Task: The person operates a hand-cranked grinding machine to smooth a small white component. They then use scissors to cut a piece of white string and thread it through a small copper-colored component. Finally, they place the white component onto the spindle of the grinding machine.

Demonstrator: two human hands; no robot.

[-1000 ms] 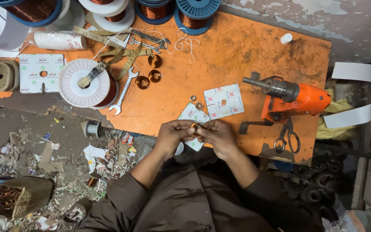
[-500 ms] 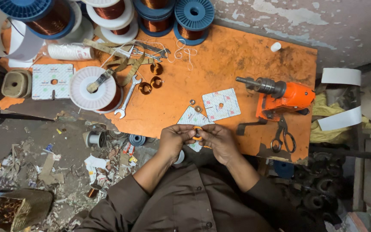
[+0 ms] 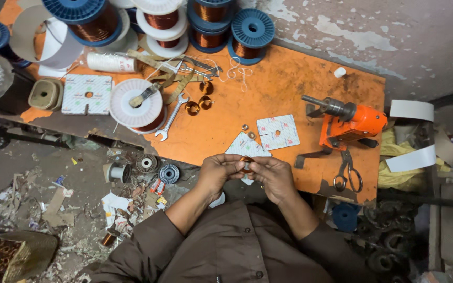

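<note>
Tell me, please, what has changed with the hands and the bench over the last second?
Very little. Both hands, the left hand and the right hand, stay together at the near edge of the orange bench, pinching the same small copper coil; nothing was picked up or let go. The view alone drifted, so the bench sits a little differently in frame. The orange winder, scissors and spanner lie where they were.

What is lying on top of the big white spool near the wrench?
A small brush with a pale handle lies tilted across the white spool's upper flange. Copper wire shows at the spool's lower edge; its centre hole is covered by the brush, so cannot be seen.
</note>
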